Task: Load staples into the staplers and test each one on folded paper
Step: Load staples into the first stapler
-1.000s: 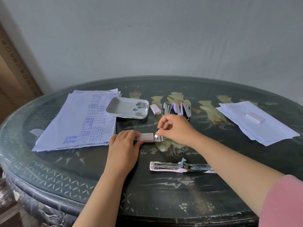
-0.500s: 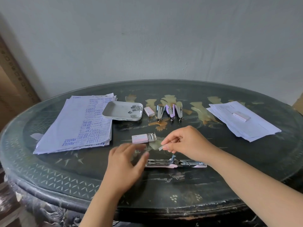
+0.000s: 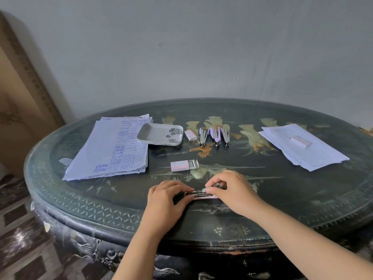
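An opened pink stapler (image 3: 198,194) lies flat near the table's front edge, its metal channel facing up. My left hand (image 3: 165,197) grips its left end. My right hand (image 3: 232,190) pinches a small strip of staples (image 3: 204,190) and holds it right over the channel. Behind the hands lies a pink staple box (image 3: 183,165) with its inner tray slid out. Three more staplers (image 3: 215,136) stand in a row farther back. A stack of printed paper (image 3: 109,150) lies at the left.
A white tray (image 3: 149,134) holding loose staple strips sits beside a small pink box (image 3: 190,135). At the right lies another paper stack (image 3: 314,152) with a pink box (image 3: 300,141) on it. The dark oval table (image 3: 282,199) backs onto a wall.
My right hand pulled a staple strip from the box and carried it down to the open stapler. My left hand let go of the box and took hold of the stapler's left end.
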### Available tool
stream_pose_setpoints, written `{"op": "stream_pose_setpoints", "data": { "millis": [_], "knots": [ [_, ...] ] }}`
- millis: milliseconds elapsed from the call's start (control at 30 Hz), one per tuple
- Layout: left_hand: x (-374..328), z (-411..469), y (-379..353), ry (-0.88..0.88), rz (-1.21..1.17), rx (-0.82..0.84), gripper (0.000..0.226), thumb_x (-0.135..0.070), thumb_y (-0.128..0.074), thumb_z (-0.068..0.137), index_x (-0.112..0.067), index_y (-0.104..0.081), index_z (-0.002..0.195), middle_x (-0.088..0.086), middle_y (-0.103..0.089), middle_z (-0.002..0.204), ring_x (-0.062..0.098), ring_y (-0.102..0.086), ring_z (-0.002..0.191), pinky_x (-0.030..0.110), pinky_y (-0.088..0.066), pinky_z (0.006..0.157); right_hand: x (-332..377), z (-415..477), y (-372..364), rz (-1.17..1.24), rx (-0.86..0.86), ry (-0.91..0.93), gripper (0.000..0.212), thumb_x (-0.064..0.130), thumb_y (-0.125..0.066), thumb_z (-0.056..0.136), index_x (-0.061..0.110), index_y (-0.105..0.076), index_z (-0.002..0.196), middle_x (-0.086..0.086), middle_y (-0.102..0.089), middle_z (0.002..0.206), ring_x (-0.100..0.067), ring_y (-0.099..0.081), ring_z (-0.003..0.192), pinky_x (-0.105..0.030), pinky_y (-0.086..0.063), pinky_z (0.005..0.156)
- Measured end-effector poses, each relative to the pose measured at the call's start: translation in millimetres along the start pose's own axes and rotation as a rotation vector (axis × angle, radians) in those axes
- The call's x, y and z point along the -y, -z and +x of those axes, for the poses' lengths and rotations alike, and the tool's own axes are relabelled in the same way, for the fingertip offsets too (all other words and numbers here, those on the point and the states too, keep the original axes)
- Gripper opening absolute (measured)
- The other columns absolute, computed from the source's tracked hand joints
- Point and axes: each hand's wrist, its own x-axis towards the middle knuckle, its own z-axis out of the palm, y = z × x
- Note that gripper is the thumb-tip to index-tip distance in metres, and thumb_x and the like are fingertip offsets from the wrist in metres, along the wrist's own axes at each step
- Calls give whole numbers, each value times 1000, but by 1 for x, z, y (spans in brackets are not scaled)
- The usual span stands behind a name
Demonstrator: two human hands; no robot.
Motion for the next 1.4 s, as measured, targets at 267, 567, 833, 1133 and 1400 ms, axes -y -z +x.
{"op": "stream_pose_setpoints", "data": {
  "millis": [267, 567, 833, 1133, 1400],
  "knots": [
    [0, 0, 0, -2, -12, -1, 26, -57, -57, 78, -41, -71, 93, -28, -65, 95, -5, -58, 98, 40, -47, 91, -2, 1, 1, -5, 24, 11, 4, 32, -72, 82, 34, -70, 81, 15, -57, 88, -2, -48, 84, -17, -34, 70],
    [1, 0, -1, -2, -5, -5, 28, -59, -55, 78, -42, -71, 93, -29, -65, 96, -6, -57, 98, 40, -46, 91, -2, 1, 0, -44, 24, 51, 1, 31, -71, 84, 32, -71, 83, 16, -57, 88, -4, -47, 91, -9, -30, 73],
    [3, 0, -2, -4, -15, 5, 27, -58, -56, 79, -42, -71, 94, -28, -65, 97, -4, -58, 99, 40, -46, 92, -4, 2, -3, -74, 28, 75, 4, 34, -72, 82, 33, -72, 86, 15, -52, 85, -6, -44, 92, -16, -29, 74],
    [3, -1, -1, -9, -18, 5, 26, -57, -56, 79, -42, -70, 95, -29, -65, 97, -4, -58, 98, 40, -47, 91, -10, -3, 7, -193, -2, 185, 15, 40, -74, 78, 34, -67, 91, 12, -51, 94, -8, -42, 98, -24, -32, 86],
    [3, -1, -1, -11, 0, 7, 26, -56, -56, 79, -42, -71, 96, -29, -65, 97, -5, -58, 99, 40, -47, 92, -8, 0, 18, -391, 46, 348, 12, 45, -65, 85, 35, -70, 90, 8, -50, 91, -13, -40, 97, -24, -29, 89]
  ]
}}
